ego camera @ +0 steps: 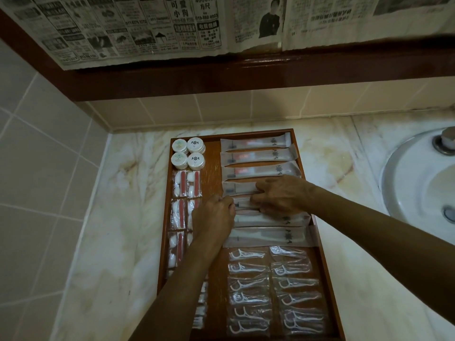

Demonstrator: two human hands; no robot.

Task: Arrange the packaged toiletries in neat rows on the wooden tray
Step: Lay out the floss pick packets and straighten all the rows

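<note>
We see dim, warm light; glare on the sink (406,183); wide-angle bending at edges; focus slightly soft.

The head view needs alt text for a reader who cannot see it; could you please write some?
Two bare hands, left and right, adjust long frosted toothbrush sachets in a brown wooden tray on a marble counter, with round white tubs and clear floss-pick packets already in rows.

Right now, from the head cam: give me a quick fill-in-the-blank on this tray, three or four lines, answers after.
1. Both hands work on the long ____ packets.
2. The wooden tray rests on a ____ countertop.
3. Floss picks lie in ____ columns.
4. The round soaps sit in the tray's far-____ corner.

Answers: toothbrush; marble; two; left
</note>
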